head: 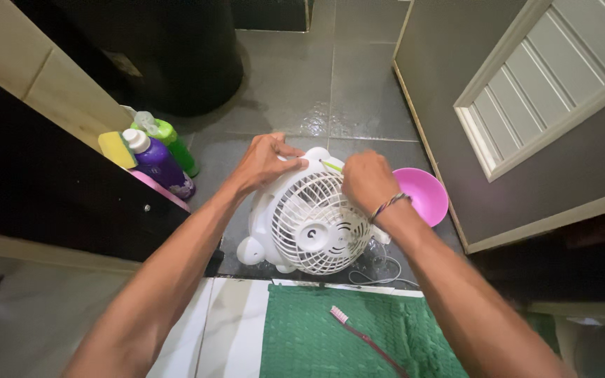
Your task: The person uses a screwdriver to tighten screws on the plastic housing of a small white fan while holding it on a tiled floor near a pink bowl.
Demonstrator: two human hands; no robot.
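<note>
A small white desk fan (314, 222) stands on the wet grey tile floor, its round grille facing up toward me. My left hand (264, 162) grips the top left edge of the fan's housing. My right hand (366, 180), with a braided band at the wrist, is closed around a thin green-and-white tool (330, 166) whose tip touches the top of the grille. The fan's white cord (385, 274) trails on the floor at the lower right.
A pink bowl (423, 194) sits just right of the fan. A purple bottle (157, 164), a green spray bottle (169, 140) and a yellow sponge (116, 148) stand at left. A pink toothbrush (364, 339) lies on a green mat (316, 336). A louvred door (526, 105) is at right.
</note>
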